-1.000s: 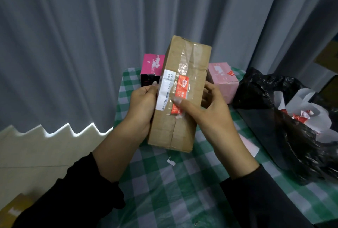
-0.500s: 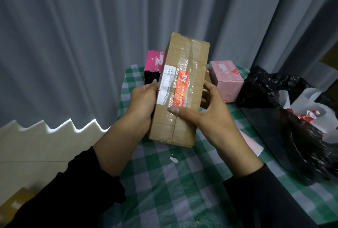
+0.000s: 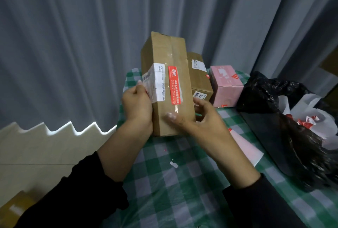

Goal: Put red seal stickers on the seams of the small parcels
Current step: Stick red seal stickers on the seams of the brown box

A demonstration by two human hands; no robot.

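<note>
Holding a tall brown parcel (image 3: pixel 164 53) upright over the green checked tablecloth (image 3: pixel 173 187), I grip it with both hands. My left hand (image 3: pixel 137 105) curls round the parcel's edge at nine o'clock, with fingertips on the white shipping label (image 3: pixel 158 83). My right hand (image 3: pixel 199 118) clasps the lower corner at five o'clock, thumb flat on the front face and fingers hidden behind.

The red seal sticker (image 3: pixel 174 85) lies lengthwise along the taped centre seam, at three o'clock of the label. It looks placed but perhaps not pressed home.

To finish well, I would slide my right thumb along the strip from twelve o'clock to six. I would press hardest at its lower end, where glossy tape may resist sticking. My left hand should keep the parcel from twisting.

Behind, at three o'clock, stand a second brown parcel (image 3: pixel 199 77) and a pink box (image 3: pixel 225 85). Small red marks show on both, but I cannot tell whether they are seals. A black bag (image 3: pixel 292 127) sits at four o'clock.
</note>
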